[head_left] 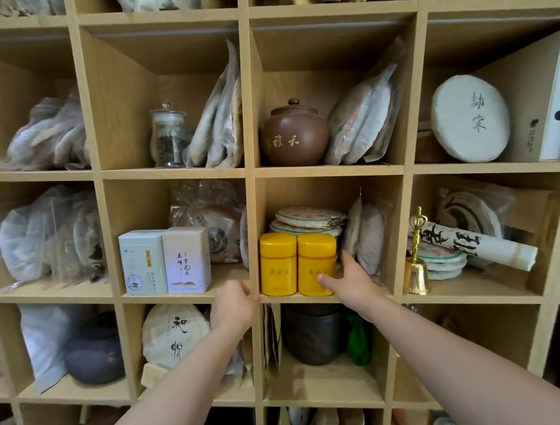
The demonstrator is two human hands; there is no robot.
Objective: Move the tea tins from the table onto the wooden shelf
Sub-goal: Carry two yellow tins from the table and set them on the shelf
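Observation:
Two yellow tea tins stand side by side at the front of a middle cubby of the wooden shelf point(335, 297). My right hand point(347, 279) wraps the right yellow tin point(314, 260), thumb on its front and fingers along its right side. The left yellow tin point(277, 262) stands untouched against the divider. My left hand point(233, 301) is loosely curled at the shelf edge in front of that divider, holding nothing. In the cubby to the left stand a pale green tin point(143, 261) and a pink-white tin point(186, 258), upright and touching.
Wrapped tea cakes point(309, 218) are stacked behind the yellow tins, bagged cakes point(367, 235) to their right. A brass bell point(417, 265) and a paper scroll point(475, 245) fill the cubby to the right. A brown clay jar point(294, 135) and glass jar point(168, 135) sit above.

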